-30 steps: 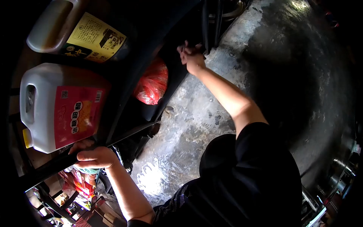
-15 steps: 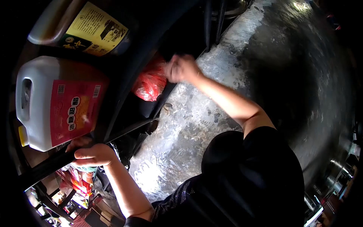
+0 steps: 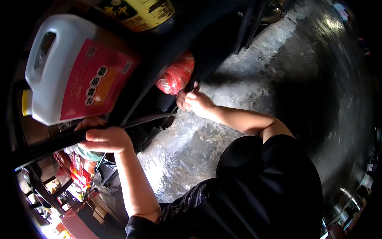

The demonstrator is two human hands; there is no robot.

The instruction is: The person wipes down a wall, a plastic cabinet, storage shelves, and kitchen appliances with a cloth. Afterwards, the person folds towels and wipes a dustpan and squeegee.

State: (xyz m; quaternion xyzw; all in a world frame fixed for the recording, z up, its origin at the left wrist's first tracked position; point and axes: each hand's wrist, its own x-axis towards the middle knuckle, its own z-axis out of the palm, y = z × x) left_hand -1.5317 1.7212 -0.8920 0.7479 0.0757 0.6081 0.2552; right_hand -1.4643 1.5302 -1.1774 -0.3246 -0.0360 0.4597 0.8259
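- A person's left hand (image 3: 106, 139) grips a black bar (image 3: 47, 149), thumb on the near side and fingers showing on the far side, well apart from the right hand.
- The right hand (image 3: 195, 104), fingers bent, is at the dark edge of the rack; from where I stand, I cannot tell whether anything is pinched in it.
- Just beyond those fingers, a red plastic bag (image 3: 176, 75) bulges from the shadow beside the dark framework, close to the hand; whether the two touch is unclear. The thin-looking film could tear if it snagged on the frame or a fingernail.
- Beside the bar, near the left hand, stands a large jug (image 3: 55, 75) with a pink label and yellow cap. A hard pull on the bar might, in my judgement, jolt the rack and set the jug rocking.
- Farther in, a second container with a yellow label (image 3: 148, 15) sits partly out of view, open to the same jolt.
- Below the bar, bright packets (image 3: 81, 173) crowd together, where a slipping left hand could knock them.
- Mottled grey floor (image 3: 238, 95) spreads outward, half in deep shadow; poor light there could make for a misjudged reach or scraped knuckles.
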